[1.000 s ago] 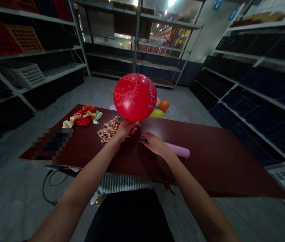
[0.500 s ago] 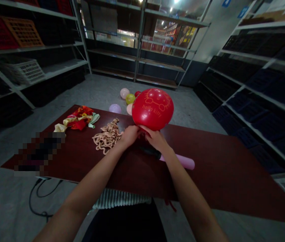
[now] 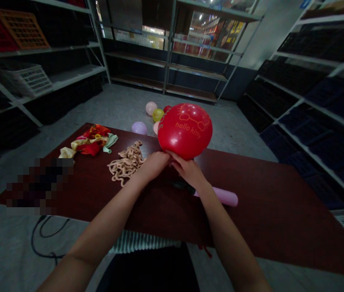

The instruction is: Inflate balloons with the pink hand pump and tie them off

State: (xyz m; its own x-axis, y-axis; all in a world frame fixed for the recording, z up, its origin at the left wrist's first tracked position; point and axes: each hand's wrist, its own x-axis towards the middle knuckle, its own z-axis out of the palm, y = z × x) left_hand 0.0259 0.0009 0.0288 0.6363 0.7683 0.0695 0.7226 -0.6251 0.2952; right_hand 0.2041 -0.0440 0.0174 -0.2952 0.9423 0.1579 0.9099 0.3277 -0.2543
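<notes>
Left hand (image 3: pixel 159 161) and right hand (image 3: pixel 189 170) pinch the round red balloon (image 3: pixel 185 129); limp multicoloured balloons (image 3: pixel 91 148) sit near the brown wooden table's (image 3: pixel 260 198) far-left corner, grey metal shelves (image 3: pixel 194 71) beyond.

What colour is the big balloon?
The big balloon is red, with orange lettering, in the head view.

On the balloon (image 3: pixel 184 130), just above the left hand (image 3: pixel 159 161) and right hand (image 3: pixel 187 168), orange letters read "hello kitty" — slanting down rightward. Marks at its left edge are unreadable. Beyond the hands, the rack's (image 3: pixel 169 52) blue labels (image 3: pixel 196 74) are too small to read — a blue sign (image 3: pixel 305 4) is cropped.
</notes>
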